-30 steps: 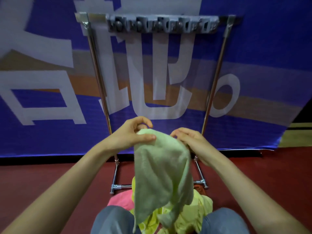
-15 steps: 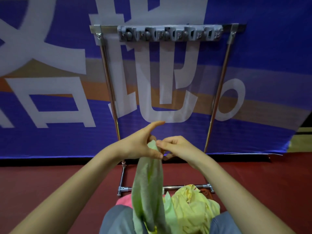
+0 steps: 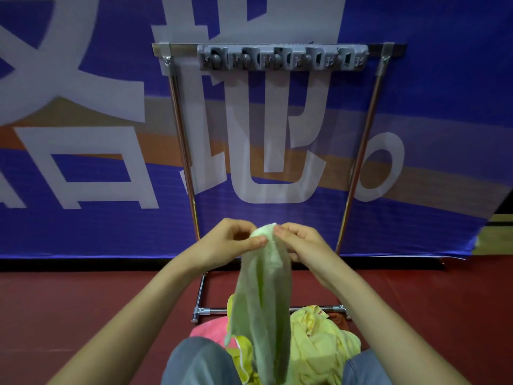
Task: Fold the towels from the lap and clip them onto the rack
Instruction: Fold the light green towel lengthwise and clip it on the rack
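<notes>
While I pinch its top: the green towel hangs from my two hands as a narrow, doubled-over strip. Its long axis runs straight down, and its lower end reaches into my lap.
Left hand: closed on the towel's top edge, thumb pressing the cloth against my curled fingers.
Right hand: gripping the same top edge just beside the left, fingertips nipped onto the fold. The two hands nearly touch.
Clip strip: the grey row of clips on the rack's top bar runs level from side to side, crosswise to the hanging towel. No clip holds anything that I can see.
Way to go: the clips are up and away from me, well above both hands. My right hand sits under the middle of the strip and my left under its left part, so I judge neither clearly nearer.
Next move, as I judge it: raise the pinched edge straight up to a clip, keeping the fold together.
Lap: yellow towels and a pink towel lie bunched between my knees, not yet folded.
</notes>
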Motion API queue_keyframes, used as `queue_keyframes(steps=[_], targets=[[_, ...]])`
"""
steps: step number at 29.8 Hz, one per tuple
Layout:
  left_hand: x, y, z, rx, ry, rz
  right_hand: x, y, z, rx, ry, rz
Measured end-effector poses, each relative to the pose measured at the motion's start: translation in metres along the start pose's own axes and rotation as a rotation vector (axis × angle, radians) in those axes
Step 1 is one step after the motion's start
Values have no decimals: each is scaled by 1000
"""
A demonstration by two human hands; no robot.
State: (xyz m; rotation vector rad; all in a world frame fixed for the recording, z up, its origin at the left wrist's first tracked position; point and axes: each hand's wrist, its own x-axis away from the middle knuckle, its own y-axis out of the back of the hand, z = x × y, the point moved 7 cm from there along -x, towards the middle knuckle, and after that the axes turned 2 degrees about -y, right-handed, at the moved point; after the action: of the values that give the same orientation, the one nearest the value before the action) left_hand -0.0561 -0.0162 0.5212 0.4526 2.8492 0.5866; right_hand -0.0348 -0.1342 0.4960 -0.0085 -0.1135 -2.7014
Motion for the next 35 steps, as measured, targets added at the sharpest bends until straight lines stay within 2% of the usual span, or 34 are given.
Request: queue_keyframes(steps=[4,8,13,15,21,24,32,35], targets=[[-5,-11,-10,21,-49,17,9,11,20,66,119,-78],[-5,-20,6,21,83,116,13,26,33,96,164,-146],[5,-22,26,-27,160,162,15,72,35,-26,126,-330],[10,-20,35,-30,185,177,18,88,32,-18,112,-364],[24,-31,58,-62,266,368,31,127,22,-132,86,-473],[29,-29,65,-59,280,392,37,140,17,-132,82,-503],[46,-24,95,-41,312,308,51,179,14,-237,102,-624],[53,-9,105,99,295,117,57,191,16,-228,97,-666]])
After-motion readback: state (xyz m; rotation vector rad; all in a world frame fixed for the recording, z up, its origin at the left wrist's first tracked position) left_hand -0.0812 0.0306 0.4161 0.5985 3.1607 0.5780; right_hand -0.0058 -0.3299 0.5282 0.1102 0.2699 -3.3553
